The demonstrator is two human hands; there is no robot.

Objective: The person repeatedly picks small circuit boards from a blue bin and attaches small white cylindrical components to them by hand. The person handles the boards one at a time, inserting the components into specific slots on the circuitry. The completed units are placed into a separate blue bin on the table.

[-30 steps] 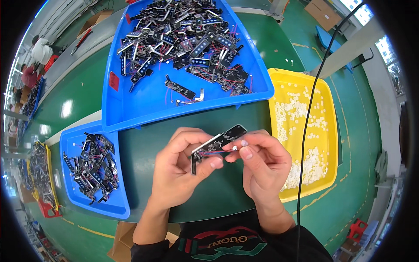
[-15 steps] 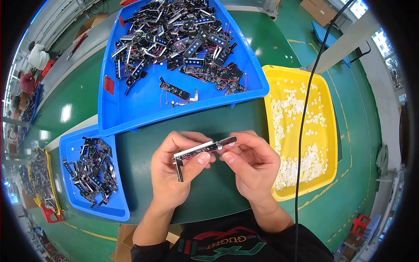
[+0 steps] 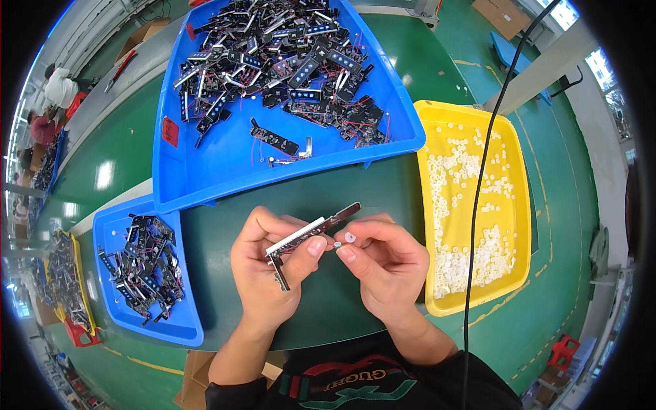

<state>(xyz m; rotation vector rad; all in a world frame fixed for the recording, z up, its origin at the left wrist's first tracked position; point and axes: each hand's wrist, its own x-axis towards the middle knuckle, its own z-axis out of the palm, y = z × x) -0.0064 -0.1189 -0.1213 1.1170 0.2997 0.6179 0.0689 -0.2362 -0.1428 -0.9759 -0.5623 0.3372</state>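
Note:
My left hand (image 3: 268,273) is closed around a black circuit board (image 3: 328,223) with a white strip along its upper edge. The board tilts up to the right, and a short black leg bends down at its lower left end. Between the thumb and forefinger of my right hand (image 3: 389,273) is a small white ring (image 3: 350,237). Close to that thumb tip is a small grey round part (image 3: 337,244), just below the board; whether it hangs on a wire from the board I cannot make out.
A large blue tray (image 3: 287,179) heaped with similar boards stands ahead. At left is a smaller blue tray (image 3: 191,321) of boards with wires. A yellow tray (image 3: 523,225) of white rings stands at right, crossed by a black cable (image 3: 473,225). People (image 3: 60,89) are far left.
My right hand has come down and away from the board's right end, with the white ring now showing at its fingertips. The board in my left hand tilts more steeply.

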